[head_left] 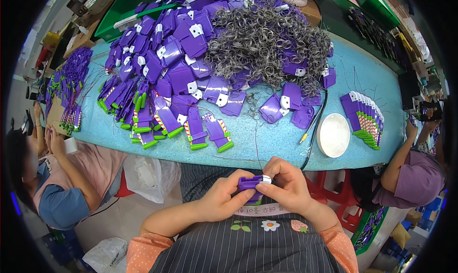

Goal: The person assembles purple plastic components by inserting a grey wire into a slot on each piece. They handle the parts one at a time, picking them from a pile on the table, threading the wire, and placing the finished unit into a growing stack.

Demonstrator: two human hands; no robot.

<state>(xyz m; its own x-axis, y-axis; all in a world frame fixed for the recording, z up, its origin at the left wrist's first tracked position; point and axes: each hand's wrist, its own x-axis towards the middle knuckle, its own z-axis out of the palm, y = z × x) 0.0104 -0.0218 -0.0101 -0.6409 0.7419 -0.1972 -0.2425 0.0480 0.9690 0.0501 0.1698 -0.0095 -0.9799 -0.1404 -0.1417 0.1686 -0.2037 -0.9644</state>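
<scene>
A small purple plastic casing point(247, 183) with a white end is held between both hands, close in front of the apron. My left hand point(222, 197) grips its purple side with thumb and fingers. My right hand point(288, 187) pinches around the white end, and a thin dark wire point(258, 146) runs up from near its fingers toward the table. Some green shows under the casing. Beyond the hands, several purple casings with green ends and striped edges point(217, 132) lie at the near edge of a large heap of purple plastic parts point(181, 77).
A tangled pile of grey wire coils point(269, 39) covers the table's back middle. Right of it are a round white dish point(333, 135), a black cable point(320, 122) and a fanned row of finished-looking casings point(365, 120). Co-workers sit left point(71, 177) and right point(405, 177).
</scene>
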